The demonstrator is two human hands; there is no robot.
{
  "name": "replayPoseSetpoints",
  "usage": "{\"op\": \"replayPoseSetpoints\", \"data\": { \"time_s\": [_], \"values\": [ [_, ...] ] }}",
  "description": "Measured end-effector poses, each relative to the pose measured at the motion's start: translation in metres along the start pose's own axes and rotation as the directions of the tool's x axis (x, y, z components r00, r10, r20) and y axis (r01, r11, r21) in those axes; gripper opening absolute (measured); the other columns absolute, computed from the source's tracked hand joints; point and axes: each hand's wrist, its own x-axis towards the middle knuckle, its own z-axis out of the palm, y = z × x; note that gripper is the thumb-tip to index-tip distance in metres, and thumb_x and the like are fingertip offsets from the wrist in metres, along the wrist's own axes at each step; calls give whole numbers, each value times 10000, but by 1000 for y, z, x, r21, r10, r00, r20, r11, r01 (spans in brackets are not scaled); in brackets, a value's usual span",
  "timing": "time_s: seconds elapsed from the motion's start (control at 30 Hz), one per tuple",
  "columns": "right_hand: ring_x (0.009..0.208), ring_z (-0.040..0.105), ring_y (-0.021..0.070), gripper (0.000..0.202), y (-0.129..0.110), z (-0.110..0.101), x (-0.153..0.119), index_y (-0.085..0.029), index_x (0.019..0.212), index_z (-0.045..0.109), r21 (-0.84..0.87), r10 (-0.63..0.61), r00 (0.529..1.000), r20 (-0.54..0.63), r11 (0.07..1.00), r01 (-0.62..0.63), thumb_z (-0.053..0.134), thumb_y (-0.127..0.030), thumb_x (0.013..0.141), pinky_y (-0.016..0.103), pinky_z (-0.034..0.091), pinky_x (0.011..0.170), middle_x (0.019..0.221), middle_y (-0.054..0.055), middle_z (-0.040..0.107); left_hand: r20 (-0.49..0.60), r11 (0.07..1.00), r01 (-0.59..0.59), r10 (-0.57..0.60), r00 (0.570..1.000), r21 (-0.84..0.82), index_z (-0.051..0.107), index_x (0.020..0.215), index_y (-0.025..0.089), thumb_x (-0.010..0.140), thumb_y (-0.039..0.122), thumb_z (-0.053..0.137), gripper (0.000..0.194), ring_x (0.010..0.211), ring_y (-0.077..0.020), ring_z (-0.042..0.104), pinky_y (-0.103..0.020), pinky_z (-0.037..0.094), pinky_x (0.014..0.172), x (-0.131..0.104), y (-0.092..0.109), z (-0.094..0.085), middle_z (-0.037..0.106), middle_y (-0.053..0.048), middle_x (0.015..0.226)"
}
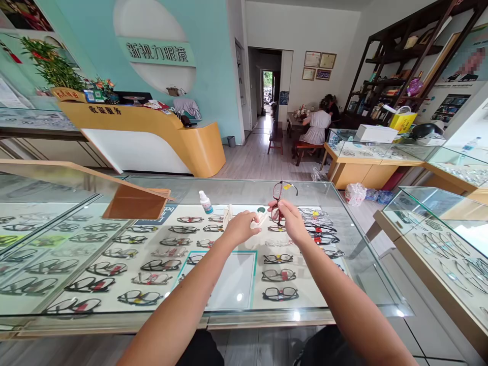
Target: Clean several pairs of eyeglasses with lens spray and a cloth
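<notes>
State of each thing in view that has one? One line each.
Red-framed glasses: held on end in right hand
White cloth: crumpled, in left hand
Spray bottle: upright on display case
Display glasses: lying in rows inside the case
Back doorway: open

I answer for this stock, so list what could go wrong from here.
The glasses, held up by the right hand alone, could slip and hit the glass counter below. The bottle stands near the left hand and might be knocked over by a sideways sweep.
</notes>
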Motion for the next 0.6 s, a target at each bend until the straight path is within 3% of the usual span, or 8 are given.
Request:
{"op": "replayPoseSetpoints", "data": {
  "time_s": [0.1, 0.17, 0.27, 0.3, 0.37, 0.43, 0.6],
  "values": [
    [733, 582, 170, 463, 2, 1, 0, -207, 1010, 774, -11, 9, 1000, 5, 1000, -9, 597, -629, 939, 313, 419, 694, 964, 71, 760, -22, 999, 13, -14, 1000, -36, 697, 900, 256, 874, 268, 665, 43, 932, -239, 646, -331, 346, 720, 1, -2, -2, 711, -33, 1002],
    [723, 570, 167, 470, 1, 1, 0, -204, 1011, 774, -11, 1, 1000, 5, 1000, 0, 600, -634, 937, 313, 412, 684, 959, 70, 757, -66, 998, 29, -33, 997, -60, 665, 867, 252, 880, 243, 617, 51, 847, -223, 631, -328, 320, 681, 2, -2, -3, 715, -22, 929],
    [711, 554, 165, 456, -1, 1, 0, -204, 982, 769, -13, -17, 1000, 7, 1000, 17, 600, -625, 939, 313, 409, 679, 932, 66, 747, -147, 948, 95, -146, 978, -304, 598, 867, 260, 880, 291, 606, 34, 701, -206, 578, -310, 300, 626, 5, -2, -6, 672, 5, 769],
    [713, 554, 165, 450, -1, 1, -1, -206, 971, 766, -17, -19, 1000, 9, 1000, 19, 595, -620, 944, 312, 411, 681, 927, 64, 745, -153, 874, 133, -229, 961, -468, 583, 867, 264, 856, 309, 631, 67, 645, -200, 549, -302, 295, 604, 7, -3, -7, 635, 21, 709],
    [718, 558, 168, 442, -3, 1, -1, -210, 964, 763, -25, -14, 1000, 5, 1000, 14, 588, -616, 950, 311, 417, 681, 924, 63, 743, -96, 633, 190, -388, 917, -750, 579, 888, 273, 795, 351, 690, 164, 549, -186, 499, -287, 286, 559, 11, -6, -12, 574, 48, 639],
    [725, 568, 171, 447, -3, 1, -2, -212, 977, 765, -28, -4, 1000, -1, 1000, 4, 587, -620, 947, 309, 424, 679, 928, 66, 746, -21, 448, 215, -465, 885, -868, 605, 962, 274, 754, 427, 727, 285, 518, -187, 517, -280, 301, 525, 14, -9, -16, 596, 50, 664],
    [719, 576, 167, 473, 0, 1, -1, -201, 1004, 769, -22, 3, 1000, 10, 1000, -3, 601, -638, 933, 309, 434, 681, 953, 72, 752, 35, 292, 179, -439, 898, -939, 664, 1079, 218, 632, 590, 867, 616, 739, -220, 691, -293, 475, 607, 16, -11, -24, 741, -41, 892]
  ]
}}
